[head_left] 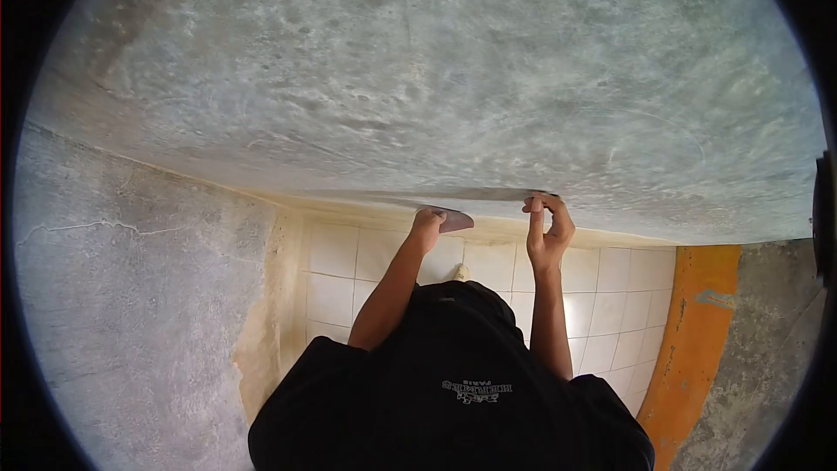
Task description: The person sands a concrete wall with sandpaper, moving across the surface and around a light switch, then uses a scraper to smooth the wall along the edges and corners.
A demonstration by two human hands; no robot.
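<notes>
My left hand (426, 228) is closed round one end of a dark, flat piece of sandpaper (456, 221), its rounded free end pointing right, close to the grey wall (418, 78). To the right, my right hand (549, 231) is raised against the same wall, with its fingers bent and the thumb up near the fingertips. A thin dark edge shows at those fingertips; what it belongs to is too small to tell. Shadows from both hands fall on the wall surface.
A second grey wall (131, 279) with a crack meets the first at the left corner. White floor tiles (331, 250) lie below. On the right stands an orange post (697, 331), with rough grey wall (758, 366) beyond it. A foot (461, 272) shows beneath me.
</notes>
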